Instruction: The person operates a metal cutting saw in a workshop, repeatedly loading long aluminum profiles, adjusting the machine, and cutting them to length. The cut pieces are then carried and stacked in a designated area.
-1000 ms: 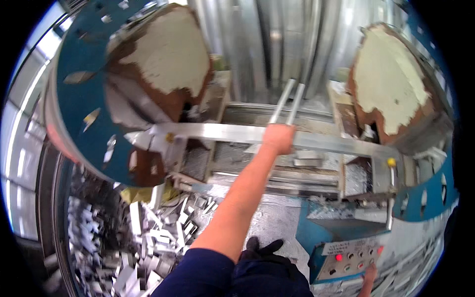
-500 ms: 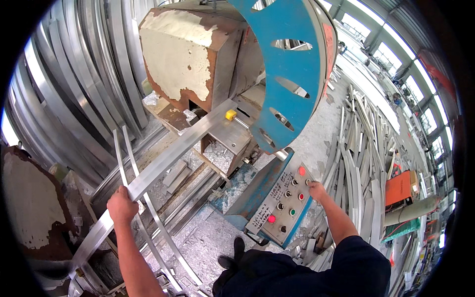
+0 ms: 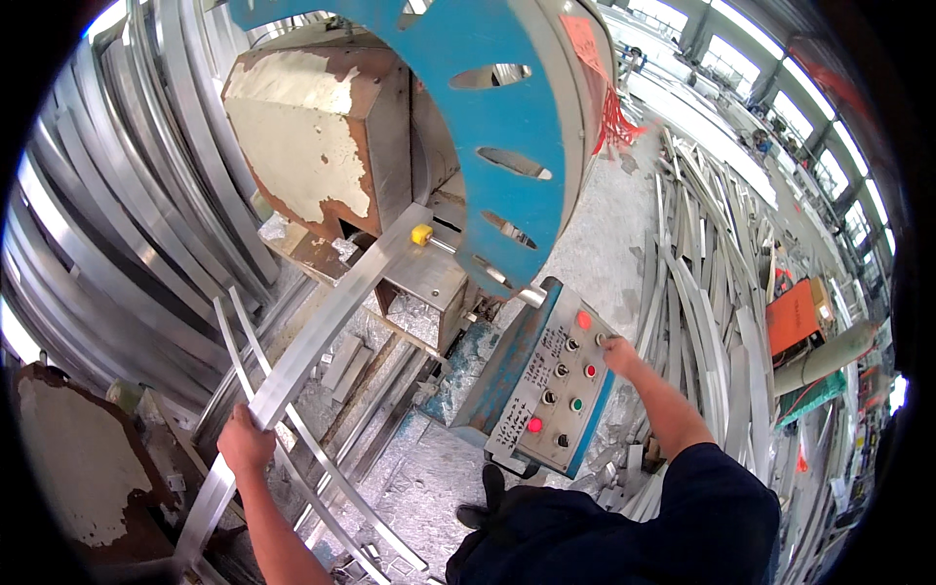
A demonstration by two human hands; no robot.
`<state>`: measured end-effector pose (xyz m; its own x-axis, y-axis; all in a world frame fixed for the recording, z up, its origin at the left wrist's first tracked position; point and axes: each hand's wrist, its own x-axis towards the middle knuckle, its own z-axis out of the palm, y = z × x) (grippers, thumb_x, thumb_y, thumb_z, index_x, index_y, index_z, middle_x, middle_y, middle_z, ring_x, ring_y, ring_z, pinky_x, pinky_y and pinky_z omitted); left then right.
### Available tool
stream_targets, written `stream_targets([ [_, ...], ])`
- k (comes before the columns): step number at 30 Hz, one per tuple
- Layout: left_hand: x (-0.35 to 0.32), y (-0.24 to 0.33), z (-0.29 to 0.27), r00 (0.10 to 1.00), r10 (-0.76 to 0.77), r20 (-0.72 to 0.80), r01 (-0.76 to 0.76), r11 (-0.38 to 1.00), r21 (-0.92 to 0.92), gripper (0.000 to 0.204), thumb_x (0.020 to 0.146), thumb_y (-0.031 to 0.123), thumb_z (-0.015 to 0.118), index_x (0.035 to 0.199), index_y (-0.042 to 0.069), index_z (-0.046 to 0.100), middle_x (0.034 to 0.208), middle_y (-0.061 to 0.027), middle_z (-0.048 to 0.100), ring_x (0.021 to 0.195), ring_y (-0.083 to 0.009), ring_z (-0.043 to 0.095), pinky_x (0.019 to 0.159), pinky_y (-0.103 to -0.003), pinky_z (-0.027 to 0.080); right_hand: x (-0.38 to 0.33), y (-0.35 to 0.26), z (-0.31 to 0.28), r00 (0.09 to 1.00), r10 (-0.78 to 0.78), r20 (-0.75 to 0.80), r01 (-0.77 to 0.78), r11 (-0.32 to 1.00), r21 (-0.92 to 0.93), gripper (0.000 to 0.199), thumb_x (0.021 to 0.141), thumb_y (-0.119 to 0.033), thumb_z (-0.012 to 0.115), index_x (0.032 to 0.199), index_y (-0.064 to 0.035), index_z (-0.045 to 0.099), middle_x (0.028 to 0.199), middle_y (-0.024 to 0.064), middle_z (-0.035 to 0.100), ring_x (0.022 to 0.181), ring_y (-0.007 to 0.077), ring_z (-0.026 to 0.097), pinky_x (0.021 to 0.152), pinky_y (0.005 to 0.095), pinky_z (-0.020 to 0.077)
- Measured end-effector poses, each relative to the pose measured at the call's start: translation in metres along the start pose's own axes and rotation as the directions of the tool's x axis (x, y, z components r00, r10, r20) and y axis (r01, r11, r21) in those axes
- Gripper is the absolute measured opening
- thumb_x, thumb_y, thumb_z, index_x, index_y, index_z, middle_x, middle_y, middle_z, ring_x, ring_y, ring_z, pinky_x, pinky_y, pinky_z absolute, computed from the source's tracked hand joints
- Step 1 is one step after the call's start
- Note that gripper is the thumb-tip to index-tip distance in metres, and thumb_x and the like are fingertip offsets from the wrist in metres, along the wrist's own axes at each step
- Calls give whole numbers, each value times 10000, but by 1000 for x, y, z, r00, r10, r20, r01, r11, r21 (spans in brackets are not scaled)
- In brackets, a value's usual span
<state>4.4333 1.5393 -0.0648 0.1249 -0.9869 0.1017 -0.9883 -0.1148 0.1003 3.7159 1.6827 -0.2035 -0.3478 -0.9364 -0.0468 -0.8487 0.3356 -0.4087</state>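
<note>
A long silvery metal bar (image 3: 322, 331) runs slantwise from the lower left up to the saw-like machine (image 3: 312, 136). My left hand (image 3: 246, 444) is wrapped round the bar's near part. The bar's far end lies on the machine's metal bed beside a yellow-tipped clamp rod (image 3: 422, 234). On the right, my right hand (image 3: 616, 356) has its fingers closed at a knob along the right edge of a sloping control panel (image 3: 517, 434). The fingers cover most of that knob. Red and green buttons and black switches sit on the panel.
A large blue slotted guard (image 3: 517, 107) arches above the panel, with red strips (image 3: 614, 122) hanging from its side. Two thin metal strips (image 3: 336, 473) cross under the bar. Long profiles (image 3: 127, 195) stand at left. Offcuts (image 3: 707, 283) pile up at right, near an orange box (image 3: 792, 320).
The view has shifted, so the machine and guard sit farther left, and the guard's red strips now show. Both hands keep their places on the bar and at the panel knob.
</note>
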Motion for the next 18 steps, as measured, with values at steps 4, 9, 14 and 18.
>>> stream_targets([
  [4, 0, -2, 6, 1000, 8, -14, -8, 1000, 5, 305, 605, 127, 677, 843, 71, 494, 790, -149, 618, 759, -388, 611, 647, -490, 480, -2, -4, 1, 998, 58, -19, -58, 997, 41, 332, 678, -37, 513, 969, -97, 662, 886, 216, 602, 856, 392, 599, 749, 415, 491],
  [9, -2, 1, 5, 998, 36, -51, -36, 999, 2, 293, 608, 134, 678, 820, 72, 486, 762, -139, 609, 736, -387, 604, 629, -485, 472, -5, -7, -4, 995, 99, 3, -99, 993, 67, 345, 671, -34, 507, 964, -107, 674, 921, 217, 605, 876, 399, 599, 758, 414, 495],
  [14, -2, -1, 6, 998, 39, -59, -39, 999, -4, 283, 610, 135, 678, 806, 77, 482, 744, -132, 601, 725, -383, 601, 620, -481, 467, -4, -10, -4, 998, 64, 2, -64, 998, 18, 358, 682, -39, 507, 990, -108, 676, 948, 219, 605, 911, 400, 596, 791, 408, 492],
  [18, -1, -1, 6, 998, 42, -53, -42, 999, -5, 286, 607, 134, 681, 800, 79, 478, 741, -129, 598, 725, -380, 601, 621, -478, 469, -4, -15, -7, 995, 96, 30, -95, 995, -24, 364, 704, -49, 508, 1026, -106, 669, 989, 223, 605, 955, 401, 590, 823, 402, 485],
])
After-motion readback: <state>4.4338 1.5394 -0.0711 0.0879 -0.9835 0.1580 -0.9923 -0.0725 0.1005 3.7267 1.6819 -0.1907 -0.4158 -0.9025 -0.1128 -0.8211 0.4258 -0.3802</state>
